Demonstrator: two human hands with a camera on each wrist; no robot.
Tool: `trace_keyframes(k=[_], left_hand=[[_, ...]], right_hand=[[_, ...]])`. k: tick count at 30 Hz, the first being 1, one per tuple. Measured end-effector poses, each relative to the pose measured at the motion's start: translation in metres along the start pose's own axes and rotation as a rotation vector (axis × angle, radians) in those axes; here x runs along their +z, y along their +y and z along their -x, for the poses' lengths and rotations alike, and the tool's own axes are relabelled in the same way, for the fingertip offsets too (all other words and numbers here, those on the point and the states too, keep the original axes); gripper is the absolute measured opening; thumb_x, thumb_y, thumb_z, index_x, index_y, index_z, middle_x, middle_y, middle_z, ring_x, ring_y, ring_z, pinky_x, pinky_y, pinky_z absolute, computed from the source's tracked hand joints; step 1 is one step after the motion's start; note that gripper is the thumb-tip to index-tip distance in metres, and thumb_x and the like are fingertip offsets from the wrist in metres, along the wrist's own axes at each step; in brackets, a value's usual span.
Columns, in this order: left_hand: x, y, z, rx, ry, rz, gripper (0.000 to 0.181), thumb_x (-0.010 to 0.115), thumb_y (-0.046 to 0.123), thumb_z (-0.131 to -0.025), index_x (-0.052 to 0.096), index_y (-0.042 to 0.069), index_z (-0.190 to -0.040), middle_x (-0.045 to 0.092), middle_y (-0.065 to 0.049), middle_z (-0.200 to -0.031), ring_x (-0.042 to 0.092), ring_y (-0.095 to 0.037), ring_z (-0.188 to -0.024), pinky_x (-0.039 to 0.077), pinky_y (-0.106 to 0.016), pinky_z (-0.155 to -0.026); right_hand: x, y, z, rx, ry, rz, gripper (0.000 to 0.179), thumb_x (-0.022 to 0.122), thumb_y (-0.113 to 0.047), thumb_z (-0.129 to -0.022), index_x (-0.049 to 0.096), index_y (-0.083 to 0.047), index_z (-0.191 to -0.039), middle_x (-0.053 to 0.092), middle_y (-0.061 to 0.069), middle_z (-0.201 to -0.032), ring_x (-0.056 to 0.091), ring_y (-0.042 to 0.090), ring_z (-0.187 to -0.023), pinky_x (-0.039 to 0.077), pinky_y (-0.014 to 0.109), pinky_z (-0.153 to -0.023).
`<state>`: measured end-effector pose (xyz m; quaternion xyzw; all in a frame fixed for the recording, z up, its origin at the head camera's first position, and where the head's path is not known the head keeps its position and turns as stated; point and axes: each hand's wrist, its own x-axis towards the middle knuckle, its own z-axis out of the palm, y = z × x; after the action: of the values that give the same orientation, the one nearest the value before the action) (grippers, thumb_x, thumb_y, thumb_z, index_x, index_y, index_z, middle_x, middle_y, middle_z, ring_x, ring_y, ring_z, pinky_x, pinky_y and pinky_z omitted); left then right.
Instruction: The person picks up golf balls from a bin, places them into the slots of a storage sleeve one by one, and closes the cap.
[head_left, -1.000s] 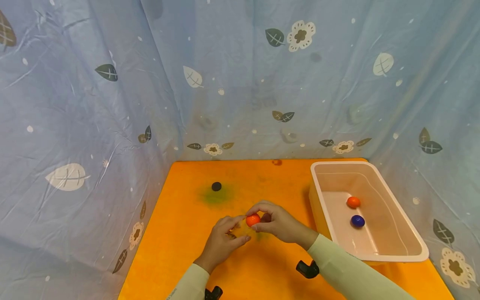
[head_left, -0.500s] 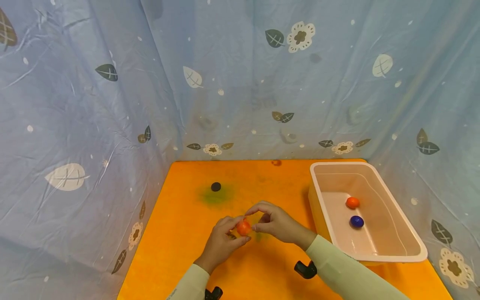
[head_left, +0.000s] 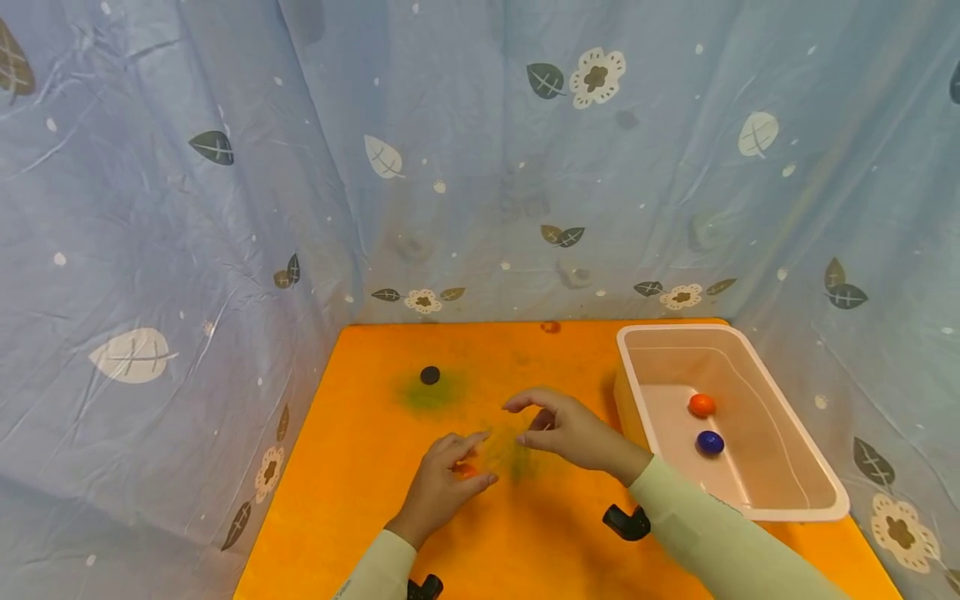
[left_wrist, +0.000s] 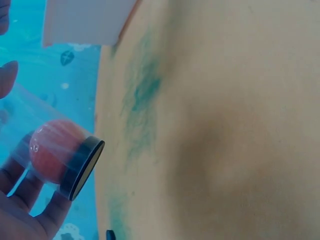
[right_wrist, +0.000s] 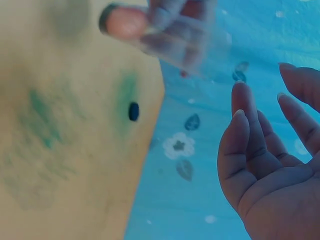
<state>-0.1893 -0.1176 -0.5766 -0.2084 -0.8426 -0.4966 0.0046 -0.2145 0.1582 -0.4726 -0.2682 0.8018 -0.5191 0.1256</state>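
Observation:
My left hand (head_left: 442, 479) holds a clear plastic tube (left_wrist: 25, 107) with a black cap (left_wrist: 82, 167) on its lower end. Inside the tube an orange-red ball (left_wrist: 52, 150) lies against that cap. From the head view, only a sliver of the ball (head_left: 465, 471) shows between the left thumb and fingers. Just right of the tube's upper end is my right hand (head_left: 562, 425), its fingers loosely bent and holding nothing. A small black disc (head_left: 430, 375) lies on the orange tabletop (head_left: 360, 467) beyond the left hand.
At the right of the table stands a pale pink plastic tub (head_left: 682, 362). An orange ball (head_left: 702, 406) and a dark blue ball (head_left: 710, 442) lie on its floor. A blue patterned curtain (head_left: 465, 167) hangs behind and at both sides.
The right fingers let go of the orange-red ball, which dropped into the tube in the left hand. Then my right hand drew slightly up and to the right.

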Motion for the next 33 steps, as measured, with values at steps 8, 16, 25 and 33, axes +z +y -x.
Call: trace_keyframes(k=[8, 16, 25, 33], left_hand=[[0.001, -0.001, 0.003, -0.051, -0.007, -0.003, 0.065, 0.090, 0.032, -0.095, 0.065, 0.036, -0.154, 0.066, 0.001, -0.118, 0.061, -0.019, -0.112, 0.058, -0.040, -0.096], [0.001, 0.000, 0.006, -0.065, -0.009, -0.015, 0.065, 0.091, 0.026, -0.094, 0.065, 0.035, -0.153, 0.063, 0.013, -0.115, 0.061, -0.023, -0.111, 0.059, -0.040, -0.094], [0.001, -0.001, 0.005, -0.040, -0.008, -0.037, 0.066, 0.090, 0.025, -0.094, 0.064, 0.036, -0.154, 0.063, 0.012, -0.115, 0.061, -0.022, -0.111, 0.058, -0.042, -0.094], [0.000, -0.003, 0.004, -0.054, -0.014, -0.037, 0.068, 0.090, 0.027, -0.094, 0.062, 0.039, -0.155, 0.062, 0.015, -0.116, 0.060, -0.019, -0.113, 0.058, -0.041, -0.095]], right_hand=[[-0.035, -0.012, 0.000, 0.015, 0.062, 0.088, 0.048, 0.080, -0.016, -0.104, 0.065, -0.020, -0.149, 0.061, 0.010, -0.146, 0.069, 0.022, -0.101, 0.060, 0.040, -0.079], [-0.077, -0.013, 0.006, 0.047, 0.118, 0.191, 0.067, 0.081, -0.019, -0.103, 0.052, -0.016, -0.162, 0.055, 0.015, -0.153, 0.066, 0.033, -0.121, 0.059, 0.050, -0.092], [-0.128, -0.003, 0.024, 0.101, 0.144, 0.272, 0.084, 0.083, -0.017, -0.101, 0.037, -0.023, -0.172, 0.043, 0.022, -0.161, 0.056, 0.048, -0.134, 0.053, 0.066, -0.100], [-0.166, 0.019, 0.048, 0.173, 0.122, 0.513, 0.091, 0.084, -0.016, -0.100, 0.030, -0.015, -0.173, 0.035, 0.027, -0.167, 0.060, 0.049, -0.128, 0.054, 0.065, -0.098]])
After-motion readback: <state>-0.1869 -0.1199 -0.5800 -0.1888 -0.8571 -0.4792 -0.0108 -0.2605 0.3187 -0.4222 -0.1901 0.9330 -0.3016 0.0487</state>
